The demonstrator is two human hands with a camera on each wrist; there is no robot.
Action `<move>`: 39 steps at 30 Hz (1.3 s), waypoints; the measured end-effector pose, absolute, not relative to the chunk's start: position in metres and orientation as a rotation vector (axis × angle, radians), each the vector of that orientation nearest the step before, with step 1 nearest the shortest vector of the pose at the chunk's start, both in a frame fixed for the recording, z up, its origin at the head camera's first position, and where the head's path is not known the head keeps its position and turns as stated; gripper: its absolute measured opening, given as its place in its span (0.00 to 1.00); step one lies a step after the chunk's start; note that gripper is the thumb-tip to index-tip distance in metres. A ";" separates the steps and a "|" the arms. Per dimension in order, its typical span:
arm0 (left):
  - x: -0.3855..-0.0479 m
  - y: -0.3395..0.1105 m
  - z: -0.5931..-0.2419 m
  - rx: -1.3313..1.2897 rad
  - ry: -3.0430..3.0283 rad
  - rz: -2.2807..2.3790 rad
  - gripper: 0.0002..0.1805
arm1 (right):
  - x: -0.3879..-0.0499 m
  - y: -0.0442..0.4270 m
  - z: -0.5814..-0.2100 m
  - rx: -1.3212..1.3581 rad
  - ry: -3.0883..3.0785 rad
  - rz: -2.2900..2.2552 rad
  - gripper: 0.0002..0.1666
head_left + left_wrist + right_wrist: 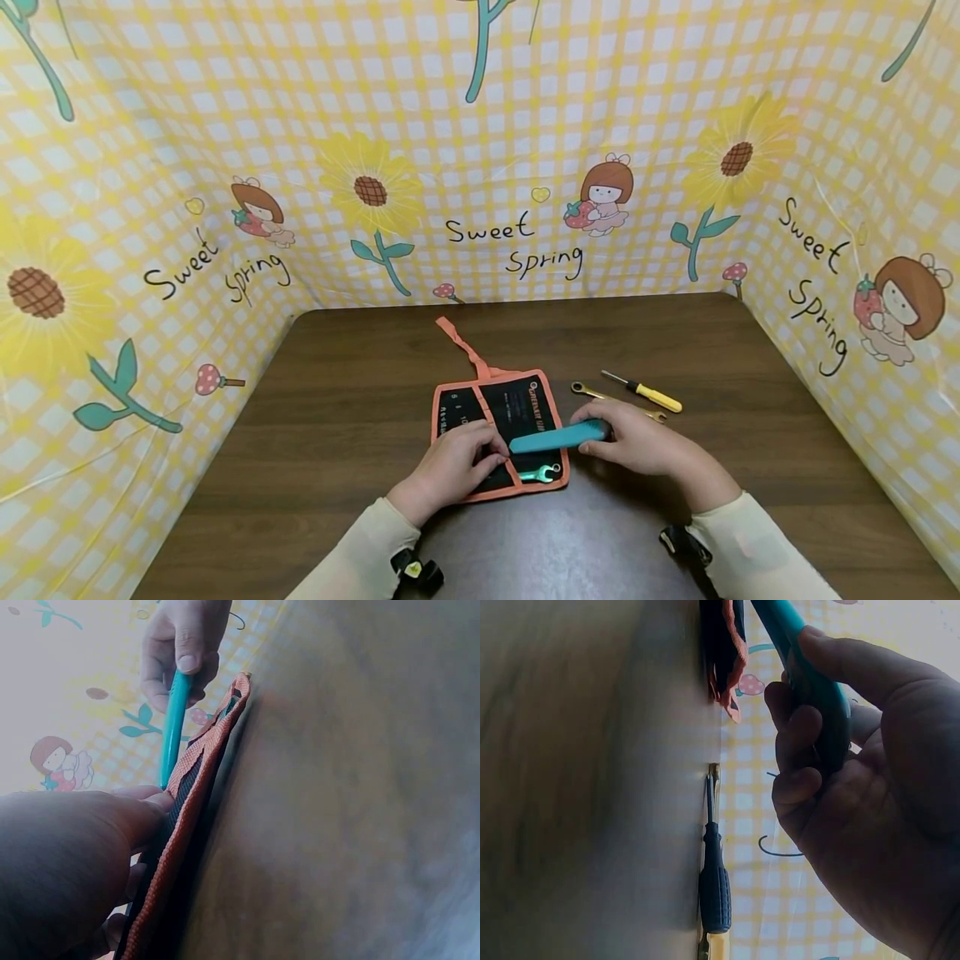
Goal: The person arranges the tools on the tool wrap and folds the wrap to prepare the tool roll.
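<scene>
A black tool pouch (517, 396) with orange edging lies spread on the table, its strap (457, 340) stretching away at the back. My right hand (637, 437) grips a long teal tool (555, 438) by its darker, thicker end; I cannot tell its exact kind. The narrow end points left, over the pouch and close to my left fingertips. With thumb and finger my left hand (457, 462) pinches the pouch's orange band (184, 772), seen in the left wrist view. A green wrench (540, 474) sits in the pouch's front right, its open jaw showing.
Right of the pouch, a gold-coloured wrench (588, 390) lies partly behind my right hand. Beside it is a screwdriver (656, 396) with a yellow and black handle. A yellow checked cloth (480, 167) surrounds the back and sides of the brown table (337, 358).
</scene>
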State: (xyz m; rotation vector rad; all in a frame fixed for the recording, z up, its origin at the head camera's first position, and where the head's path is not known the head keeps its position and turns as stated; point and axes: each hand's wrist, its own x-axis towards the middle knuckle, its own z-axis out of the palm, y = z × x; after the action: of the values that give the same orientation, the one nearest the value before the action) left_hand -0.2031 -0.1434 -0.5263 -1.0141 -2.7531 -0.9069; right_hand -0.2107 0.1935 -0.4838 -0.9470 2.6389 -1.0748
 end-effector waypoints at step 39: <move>-0.202 -0.143 -0.527 -1.072 -2.722 -0.860 0.04 | -0.209 0.183 -0.488 -0.994 2.563 -0.911 0.23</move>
State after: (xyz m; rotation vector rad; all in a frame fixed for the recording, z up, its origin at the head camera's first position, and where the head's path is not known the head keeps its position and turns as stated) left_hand -0.2022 -0.1434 -0.5274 -1.0724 -2.7216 -0.8604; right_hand -0.2092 0.1827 -0.4884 -0.9944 2.5630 -0.9115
